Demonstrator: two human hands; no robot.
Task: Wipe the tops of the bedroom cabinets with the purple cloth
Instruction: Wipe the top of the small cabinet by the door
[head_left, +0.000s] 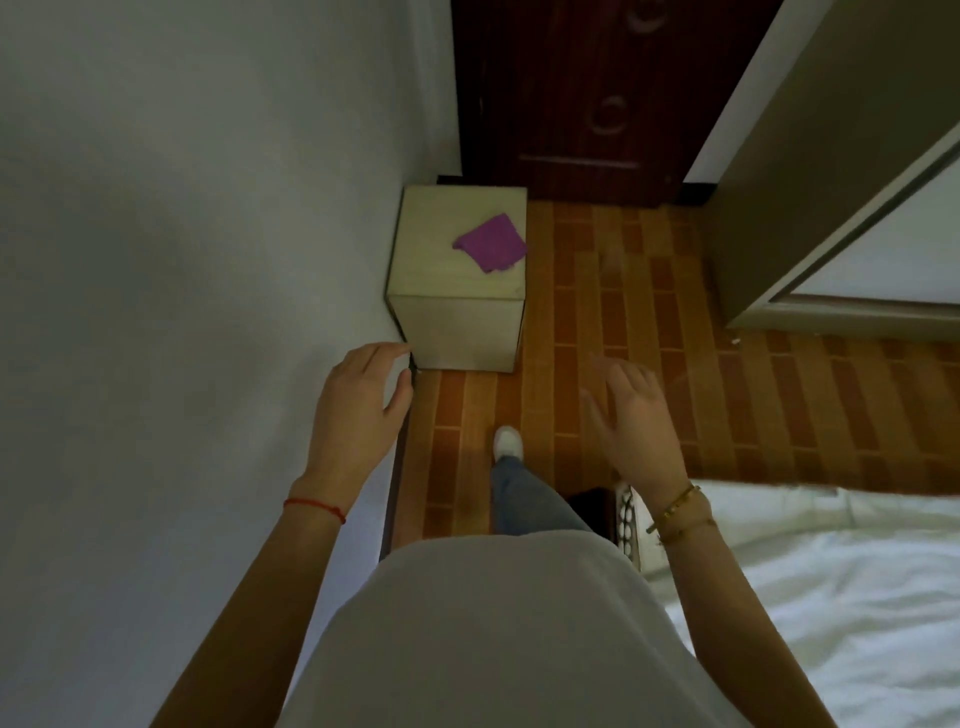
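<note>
Bedroom cabinet (447, 260), purple cloth (491, 243) at edge

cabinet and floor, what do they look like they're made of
Cabinet: pale wood or wood-look board with a matt finish; faint grain lines show on its top and dark edging at the corners. Floor: probably tile or printed vinyl in a brick-like pattern, with a slight sheen and pale joint lines.

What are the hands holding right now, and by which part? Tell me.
Nothing. The left hand and right hand are both open in the air; the purple cloth lies untouched on the cabinet.
</note>
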